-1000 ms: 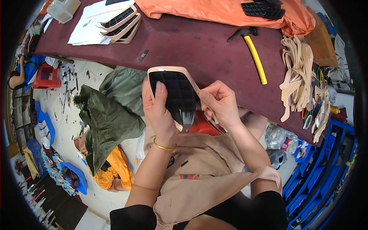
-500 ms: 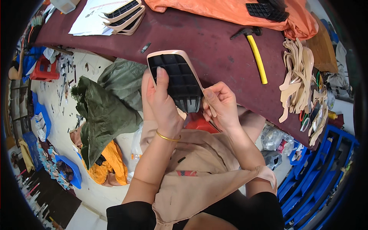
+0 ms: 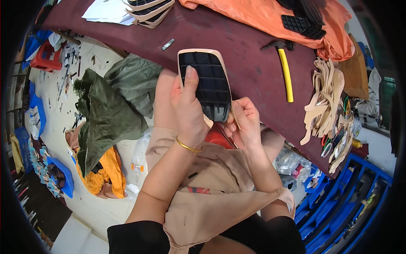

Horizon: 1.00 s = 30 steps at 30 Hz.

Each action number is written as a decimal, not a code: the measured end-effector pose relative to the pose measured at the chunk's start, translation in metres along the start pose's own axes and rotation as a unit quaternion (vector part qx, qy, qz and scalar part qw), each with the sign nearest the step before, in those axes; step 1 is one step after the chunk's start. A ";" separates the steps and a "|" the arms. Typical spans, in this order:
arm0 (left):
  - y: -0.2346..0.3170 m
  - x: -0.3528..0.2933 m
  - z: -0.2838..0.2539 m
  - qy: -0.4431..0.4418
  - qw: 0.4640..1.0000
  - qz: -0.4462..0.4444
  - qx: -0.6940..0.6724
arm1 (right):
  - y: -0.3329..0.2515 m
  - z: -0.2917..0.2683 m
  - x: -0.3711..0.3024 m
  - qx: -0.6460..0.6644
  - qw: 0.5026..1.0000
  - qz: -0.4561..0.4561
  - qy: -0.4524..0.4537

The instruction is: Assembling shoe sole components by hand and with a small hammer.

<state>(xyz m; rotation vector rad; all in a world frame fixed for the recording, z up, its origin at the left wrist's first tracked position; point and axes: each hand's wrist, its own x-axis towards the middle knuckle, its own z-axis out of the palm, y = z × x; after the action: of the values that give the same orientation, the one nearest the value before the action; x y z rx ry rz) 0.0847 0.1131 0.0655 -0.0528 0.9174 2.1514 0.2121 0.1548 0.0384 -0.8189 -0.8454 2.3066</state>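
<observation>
Shoe sole, black grid inside a tan rim, sits upright above my lap, just off the maroon table. My left hand is wrapped around it, thumb on the grid. My right hand pinches its lower edge, possibly a trim strip. I'd keep the sole steady and pull evenly along the rim.

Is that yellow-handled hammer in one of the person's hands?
No, the hammer lies on the dark red table, while both hands grip the black-gridded shoe sole.
</observation>
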 end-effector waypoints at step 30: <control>0.001 0.013 0.013 -0.086 0.804 0.484 0.334 | -0.010 0.044 -0.003 0.088 0.993 -0.010 0.081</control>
<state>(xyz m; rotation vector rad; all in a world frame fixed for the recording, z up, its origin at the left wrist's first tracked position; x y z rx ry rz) 0.0784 0.1293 0.0719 1.1803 1.7927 2.4507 0.1863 0.1428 0.0732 -0.8993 -0.5699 2.2240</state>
